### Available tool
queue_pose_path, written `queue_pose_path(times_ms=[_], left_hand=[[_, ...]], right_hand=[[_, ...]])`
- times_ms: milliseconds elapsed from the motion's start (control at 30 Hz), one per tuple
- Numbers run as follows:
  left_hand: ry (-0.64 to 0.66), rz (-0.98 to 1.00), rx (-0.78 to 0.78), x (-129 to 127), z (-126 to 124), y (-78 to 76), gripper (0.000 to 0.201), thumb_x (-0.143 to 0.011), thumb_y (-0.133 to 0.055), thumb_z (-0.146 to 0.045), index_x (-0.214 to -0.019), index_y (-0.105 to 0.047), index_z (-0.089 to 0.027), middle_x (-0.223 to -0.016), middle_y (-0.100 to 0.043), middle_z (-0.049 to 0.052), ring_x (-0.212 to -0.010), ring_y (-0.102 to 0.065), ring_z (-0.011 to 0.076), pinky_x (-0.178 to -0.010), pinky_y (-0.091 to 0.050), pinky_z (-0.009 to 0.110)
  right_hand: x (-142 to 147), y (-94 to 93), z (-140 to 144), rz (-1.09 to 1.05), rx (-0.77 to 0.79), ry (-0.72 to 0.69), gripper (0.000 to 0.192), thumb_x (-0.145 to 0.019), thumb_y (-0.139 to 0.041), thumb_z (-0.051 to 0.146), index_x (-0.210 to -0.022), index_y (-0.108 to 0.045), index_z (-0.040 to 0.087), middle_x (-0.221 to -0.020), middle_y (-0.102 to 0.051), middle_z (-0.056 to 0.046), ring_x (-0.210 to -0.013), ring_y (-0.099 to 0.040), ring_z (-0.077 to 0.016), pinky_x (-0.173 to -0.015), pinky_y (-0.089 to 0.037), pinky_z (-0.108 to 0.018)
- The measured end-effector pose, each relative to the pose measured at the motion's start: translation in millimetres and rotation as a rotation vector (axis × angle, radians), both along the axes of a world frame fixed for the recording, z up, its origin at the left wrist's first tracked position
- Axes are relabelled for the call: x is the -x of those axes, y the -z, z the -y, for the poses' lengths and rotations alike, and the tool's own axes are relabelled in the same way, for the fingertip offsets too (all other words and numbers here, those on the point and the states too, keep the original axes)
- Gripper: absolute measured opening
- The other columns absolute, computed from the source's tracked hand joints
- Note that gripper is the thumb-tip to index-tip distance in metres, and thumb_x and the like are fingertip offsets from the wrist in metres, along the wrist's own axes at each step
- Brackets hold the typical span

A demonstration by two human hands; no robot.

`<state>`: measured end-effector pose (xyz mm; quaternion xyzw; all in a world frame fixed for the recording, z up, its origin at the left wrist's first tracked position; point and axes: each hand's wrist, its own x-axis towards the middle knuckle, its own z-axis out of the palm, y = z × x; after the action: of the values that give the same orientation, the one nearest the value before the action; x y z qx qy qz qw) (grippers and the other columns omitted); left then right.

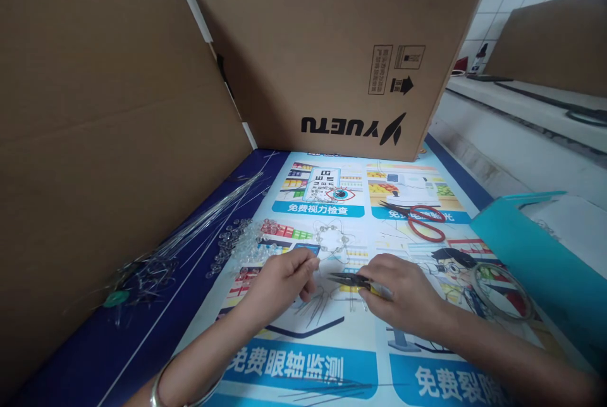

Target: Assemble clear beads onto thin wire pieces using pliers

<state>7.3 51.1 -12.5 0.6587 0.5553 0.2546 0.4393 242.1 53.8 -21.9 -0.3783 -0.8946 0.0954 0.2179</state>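
Observation:
My right hand (403, 290) is closed around a pair of needle-nose pliers (351, 279), whose dark jaws point left. Beside their tips, my left hand (287, 274) is pinched, with a thin wire seeming to come from its fingertips; the wire's far end is hard to follow. Just beyond both hands lies a ring of clear beads (332, 239) with wire loops. To the left of it spreads a pile of loose clear beads (237, 246). Short wire pieces (313, 309) lie on the printed sheet under my hands.
Red-handled scissors (427, 222) lie behind my right hand. A coil of wire (502, 290) and a teal box (531, 261) are at the right. A bundle of long wires (203, 220) runs along the left. Cardboard panels (332, 28) stand at the back and left.

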Motion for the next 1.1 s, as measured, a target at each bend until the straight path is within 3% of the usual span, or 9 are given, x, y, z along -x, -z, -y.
queue_pose_path(times_ms=[200, 333, 667, 1100], left_hand=[[-0.081, 0.31, 0.233, -8, 1, 7.4, 0.028, -0.084, -0.038, -0.042, -0.07, -0.044, -0.019, -0.049, -0.058, -0.002, -0.035, -0.05, 0.0101, -0.038, -0.038, 0.019], [-0.096, 0.397, 0.325, -12, 1, 8.9, 0.026, -0.083, -0.041, -0.042, -0.075, -0.045, -0.018, -0.047, -0.056, -0.003, -0.028, -0.044, 0.0076, -0.03, -0.03, 0.015], [-0.115, 0.405, 0.345, -17, 4, 16.1, 0.028, -0.081, -0.043, -0.043, -0.073, -0.045, -0.017, -0.049, -0.055, -0.003, -0.028, -0.047, 0.0073, -0.029, -0.029, 0.015], [-0.1, 0.393, 0.376, -19, 4, 19.9, 0.028, -0.081, -0.044, -0.044, -0.071, -0.043, -0.017, -0.047, -0.057, -0.003, -0.029, -0.049, 0.0095, -0.029, -0.032, 0.017]], right_hand=[[1, -4.2, 9, 0.195, -0.487, -0.173, 0.025, -0.08, -0.052, 0.02, -0.104, -0.057, 0.014, -0.08, -0.06, -0.005, -0.07, -0.05, -0.0171, -0.06, -0.036, -0.032], [0, -7.2, 12, 0.286, -0.639, -0.242, 0.03, -0.08, -0.053, 0.017, -0.109, -0.055, 0.011, -0.089, -0.061, -0.008, -0.071, -0.051, -0.0183, -0.058, -0.034, -0.033], [4, -16.6, 15, 0.335, -0.679, -0.273, 0.029, -0.082, -0.047, 0.015, -0.109, -0.056, 0.008, -0.091, -0.062, -0.011, -0.073, -0.053, -0.0195, -0.057, -0.035, -0.034], [4, -13.6, 13, 0.335, -0.699, -0.303, 0.028, -0.082, -0.05, 0.016, -0.108, -0.057, 0.008, -0.092, -0.063, -0.01, -0.074, -0.052, -0.019, -0.057, -0.036, -0.033]])
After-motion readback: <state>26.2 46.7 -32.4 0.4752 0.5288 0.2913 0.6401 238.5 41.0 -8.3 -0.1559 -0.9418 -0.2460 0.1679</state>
